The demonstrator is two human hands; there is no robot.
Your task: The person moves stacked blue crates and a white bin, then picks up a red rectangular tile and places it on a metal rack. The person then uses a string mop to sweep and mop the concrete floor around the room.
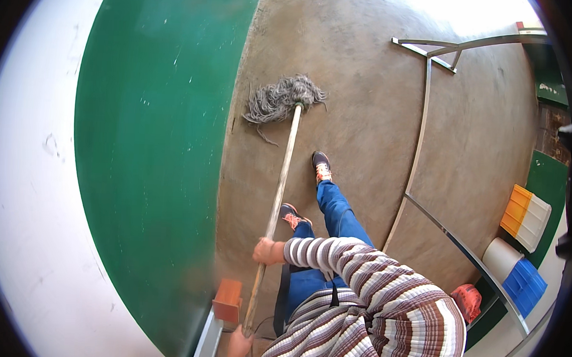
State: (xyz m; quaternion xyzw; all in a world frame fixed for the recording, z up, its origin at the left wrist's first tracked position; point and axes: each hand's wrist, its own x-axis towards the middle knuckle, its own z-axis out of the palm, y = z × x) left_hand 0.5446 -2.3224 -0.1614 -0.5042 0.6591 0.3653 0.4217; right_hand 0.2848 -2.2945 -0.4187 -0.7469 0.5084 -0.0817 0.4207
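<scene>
A string mop (284, 154) with a long wooden handle slants away from me. Its grey, stringy mop head (280, 100) rests on the brown floor near the foot of the green wall. My right hand (269, 251), in a striped sleeve, is closed around the lower middle of the handle. Close to the handle's near end, my left hand (239, 345) grips it, with a dark band at the wrist. My feet in dark shoes with orange laces stand to the right of the handle.
The green and white wall (158, 173) runs along the left. Beside my left hand is a reddish-brown box-like block (228, 300). A metal frame (425, 121) stretches across the floor at right. Beyond it are a yellow-and-white crate (525, 218), a blue container (524, 286) and a red bag (466, 302).
</scene>
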